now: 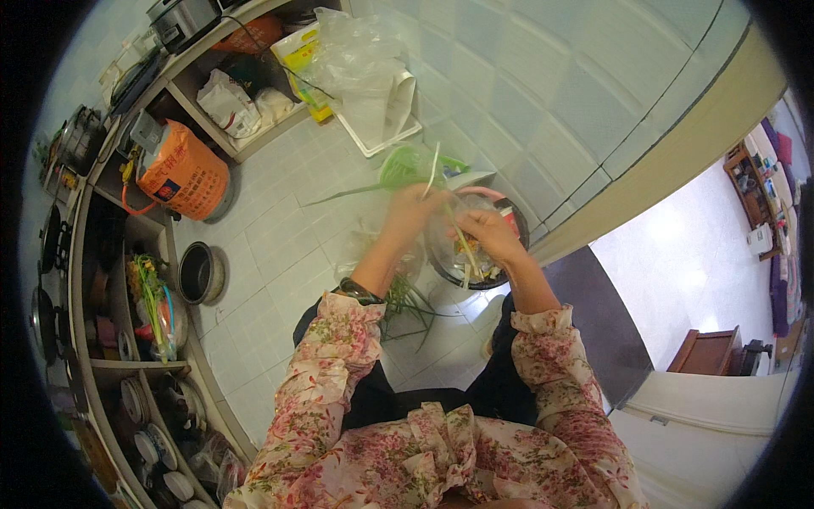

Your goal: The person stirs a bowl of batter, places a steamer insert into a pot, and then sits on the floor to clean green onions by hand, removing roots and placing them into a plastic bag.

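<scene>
My left hand [410, 207], slightly blurred, is closed around a green onion. Its pale stem [434, 167] sticks up past the fingers, and a long green leaf [346, 191] trails out to the left. Close beside it, my right hand [488, 234] pinches a pale-green strip [467, 245] that hangs down over a lined waste bin [434, 262]. Scraps and a red-and-white wrapper are inside the bin. Below my left forearm, a bunch of green onions [407, 308] lies on the floor by a clear plastic bag [356, 251], partly hidden by the arm.
A green plastic basket or dustpan [404, 167] sits by the tiled wall. An empty dark pot [198, 273] and a gas cylinder in an orange cover [184, 172] stand left, before open shelves [108, 364]. A doorway [610, 305] opens on the right.
</scene>
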`<control>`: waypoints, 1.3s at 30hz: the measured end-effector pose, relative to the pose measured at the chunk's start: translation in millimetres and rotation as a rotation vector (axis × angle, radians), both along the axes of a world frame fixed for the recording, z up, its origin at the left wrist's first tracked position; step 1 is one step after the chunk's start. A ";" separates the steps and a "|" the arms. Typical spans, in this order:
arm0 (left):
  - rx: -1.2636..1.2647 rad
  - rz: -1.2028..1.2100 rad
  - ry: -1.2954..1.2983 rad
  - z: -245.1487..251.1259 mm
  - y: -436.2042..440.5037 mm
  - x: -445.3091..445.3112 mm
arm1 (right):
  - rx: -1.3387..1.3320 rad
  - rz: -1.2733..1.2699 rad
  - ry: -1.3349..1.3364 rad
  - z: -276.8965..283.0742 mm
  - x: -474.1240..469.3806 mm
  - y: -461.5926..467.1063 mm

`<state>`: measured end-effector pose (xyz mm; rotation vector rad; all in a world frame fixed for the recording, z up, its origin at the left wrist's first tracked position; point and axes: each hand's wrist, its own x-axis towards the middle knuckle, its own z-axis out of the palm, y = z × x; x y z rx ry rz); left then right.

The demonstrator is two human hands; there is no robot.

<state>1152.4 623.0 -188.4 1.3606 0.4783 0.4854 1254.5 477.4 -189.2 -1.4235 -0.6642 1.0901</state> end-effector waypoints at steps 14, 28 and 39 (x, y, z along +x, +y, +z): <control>0.035 0.101 -0.026 -2.3 -2.3 -0.2 | 0.084 -0.080 -0.522 -9.0 -9.3 6.5; 0.016 0.155 0.043 -2.2 -12.2 -0.6 | -0.007 -0.145 -0.860 -9.5 -11.2 10.7; -0.011 0.100 0.068 -5.6 -3.2 -0.7 | 0.139 -0.138 -0.566 -11.8 -14.2 8.7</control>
